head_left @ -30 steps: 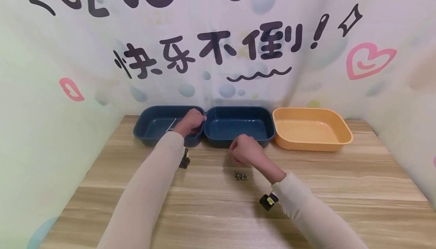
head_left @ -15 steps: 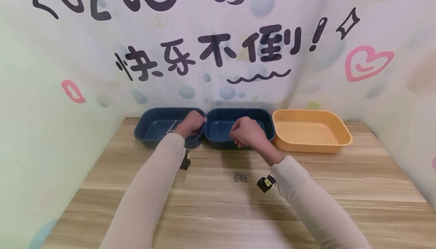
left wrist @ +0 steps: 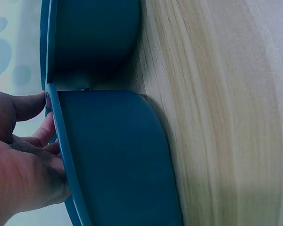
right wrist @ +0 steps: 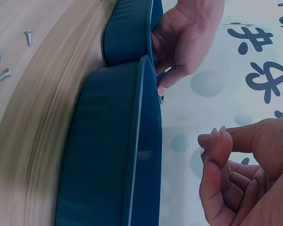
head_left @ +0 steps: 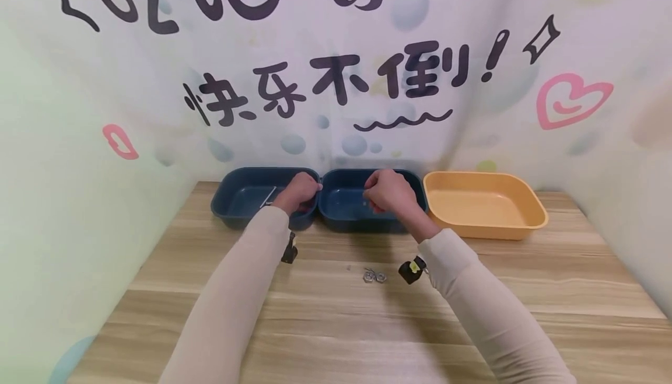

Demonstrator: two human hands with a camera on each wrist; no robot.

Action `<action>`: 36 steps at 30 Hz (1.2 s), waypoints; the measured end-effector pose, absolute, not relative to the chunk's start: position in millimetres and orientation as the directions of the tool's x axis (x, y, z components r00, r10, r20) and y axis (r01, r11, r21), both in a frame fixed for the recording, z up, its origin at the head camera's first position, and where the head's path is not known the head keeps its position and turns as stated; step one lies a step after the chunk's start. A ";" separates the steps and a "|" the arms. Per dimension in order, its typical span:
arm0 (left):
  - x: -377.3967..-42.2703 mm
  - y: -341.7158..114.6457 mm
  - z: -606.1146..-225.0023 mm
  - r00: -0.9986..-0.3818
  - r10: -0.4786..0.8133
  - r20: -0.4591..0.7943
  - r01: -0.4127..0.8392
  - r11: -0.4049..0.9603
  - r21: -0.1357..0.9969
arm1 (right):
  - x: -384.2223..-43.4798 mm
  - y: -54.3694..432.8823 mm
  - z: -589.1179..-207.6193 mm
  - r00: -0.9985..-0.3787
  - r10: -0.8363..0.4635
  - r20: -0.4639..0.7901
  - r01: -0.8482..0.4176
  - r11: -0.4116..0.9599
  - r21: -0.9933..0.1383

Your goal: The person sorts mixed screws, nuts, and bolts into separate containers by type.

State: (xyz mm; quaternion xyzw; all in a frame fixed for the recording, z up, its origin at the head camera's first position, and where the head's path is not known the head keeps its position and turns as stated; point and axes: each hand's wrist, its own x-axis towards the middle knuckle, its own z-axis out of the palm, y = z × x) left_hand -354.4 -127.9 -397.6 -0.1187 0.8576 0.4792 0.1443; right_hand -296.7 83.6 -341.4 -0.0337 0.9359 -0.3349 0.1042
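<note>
In the head view my left hand (head_left: 300, 190) grips the right-hand rim of the left blue bin (head_left: 227, 215), which has a thin metal bolt (head_left: 268, 196) inside. The left wrist view has the thumb at the rim and the fingers reaching inside the bin wall (left wrist: 118, 155). My right hand (head_left: 389, 190) is over the middle blue bin (head_left: 341, 223). Its thumb and index fingertips meet, the other fingers are curled, and no object shows between them in the right wrist view. On the table lie two nuts (head_left: 368, 277) and small screws (right wrist: 28, 37).
A yellow bin (head_left: 485, 231) stands at the right end of the row, beside the middle blue one. Behind the bins hangs a printed cloth (head_left: 336, 133). The wooden table (head_left: 315, 325) stretches toward me under both forearms.
My right hand has risen from in front of the middle blue bin and moved forward over it. The left hand has kept its grip on the left bin's rim.
</note>
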 end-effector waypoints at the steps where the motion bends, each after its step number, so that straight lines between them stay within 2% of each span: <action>1: -355.1 -127.8 -398.0 -0.929 -0.069 -0.363 -0.345 0.513 0.786 | -297.0 83.9 -341.0 -0.976 -0.132 -0.173 0.008 0.771 -0.637; 21: -355.5 -127.4 -397.5 -0.925 -0.080 -0.372 -0.356 0.530 0.770 | -295.7 81.0 -345.9 -0.970 -0.126 -0.207 0.029 0.787 -0.616; 29: -350.8 -126.0 -391.3 -0.913 -0.062 -0.403 -0.367 0.556 0.746 | -294.2 82.9 -350.2 -0.967 -0.159 -0.197 -0.008 0.798 -0.603; 36: -352.8 -128.0 -390.8 -0.910 -0.048 -0.412 -0.365 0.563 0.742 | -287.5 85.7 -356.5 -0.951 -0.183 -0.248 0.024 0.758 -0.651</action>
